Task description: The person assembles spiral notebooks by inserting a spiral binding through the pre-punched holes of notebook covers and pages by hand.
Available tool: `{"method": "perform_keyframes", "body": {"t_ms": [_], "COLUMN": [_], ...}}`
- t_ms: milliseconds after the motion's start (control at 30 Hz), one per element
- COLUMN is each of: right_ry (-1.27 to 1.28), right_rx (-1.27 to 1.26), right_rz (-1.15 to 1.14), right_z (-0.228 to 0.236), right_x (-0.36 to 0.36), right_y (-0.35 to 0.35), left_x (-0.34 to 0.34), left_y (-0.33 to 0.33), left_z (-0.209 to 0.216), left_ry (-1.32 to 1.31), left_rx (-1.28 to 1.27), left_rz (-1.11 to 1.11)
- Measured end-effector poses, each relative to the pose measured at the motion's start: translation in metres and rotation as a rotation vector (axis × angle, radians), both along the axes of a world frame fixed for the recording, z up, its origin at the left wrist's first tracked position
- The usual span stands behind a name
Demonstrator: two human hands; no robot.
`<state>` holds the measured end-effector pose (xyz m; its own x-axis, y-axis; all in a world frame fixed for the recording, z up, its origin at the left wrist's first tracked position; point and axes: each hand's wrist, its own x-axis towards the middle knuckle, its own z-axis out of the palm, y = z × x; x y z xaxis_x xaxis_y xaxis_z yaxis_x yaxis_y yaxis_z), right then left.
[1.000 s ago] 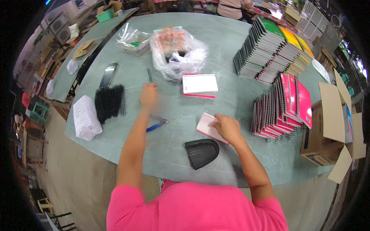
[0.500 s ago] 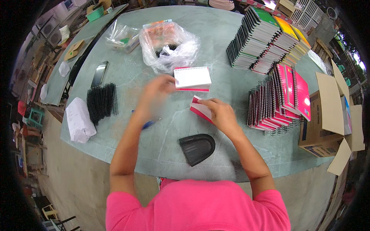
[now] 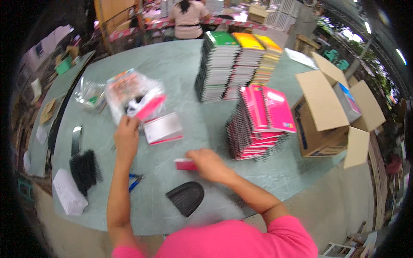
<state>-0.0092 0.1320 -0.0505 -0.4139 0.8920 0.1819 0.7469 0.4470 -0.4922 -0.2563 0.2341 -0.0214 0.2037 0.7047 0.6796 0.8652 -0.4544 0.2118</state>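
My left hand (image 3: 127,134) is closed, pinching a pink notebook cover (image 3: 151,107) by its lower end and holding it up in front of a plastic bag. Just right of that hand lies a small stack of white punched pages (image 3: 163,128) with pink beneath. My right hand (image 3: 211,165) is closed on a small pink-covered pad (image 3: 186,164), low over the table; its fingers hide part of the pad. Nearer to me sits a black curved block (image 3: 186,198). Blue-handled pliers (image 3: 136,182) lie beside my left forearm.
Spiral notebooks with pink covers (image 3: 258,120) are piled at right, with taller green and yellow stacks (image 3: 220,64) behind. An open cardboard box (image 3: 320,133) stands far right. Black spiral coils (image 3: 84,171), a white wrapped bundle (image 3: 68,193) and a phone (image 3: 76,139) are at left. Someone (image 3: 188,19) is beyond the table.
My left hand has lifted a pink cover from near the page stack. My right hand still holds its pink pad, now lower and flatter. The view has swung up and to the right.
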Motion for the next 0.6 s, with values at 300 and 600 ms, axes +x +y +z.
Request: {"method": "perform_keyframes", "body": {"t_ms": [300,600], "right_ry": [-0.094,-0.112], "right_rx": [0.158,0.198], "right_rz": [0.009,0.030], "right_z": [-0.030,-0.035], "right_x": [-0.003,-0.030], "right_y": [0.010,0.018], "left_x": [-0.001,0.024], "left_y": [-0.012,-0.087], "left_z": [-0.040,-0.077], "left_ry": [0.185,0.214], "left_rx": [-0.440,-0.983], "left_rz": [-0.010,-0.245]}}
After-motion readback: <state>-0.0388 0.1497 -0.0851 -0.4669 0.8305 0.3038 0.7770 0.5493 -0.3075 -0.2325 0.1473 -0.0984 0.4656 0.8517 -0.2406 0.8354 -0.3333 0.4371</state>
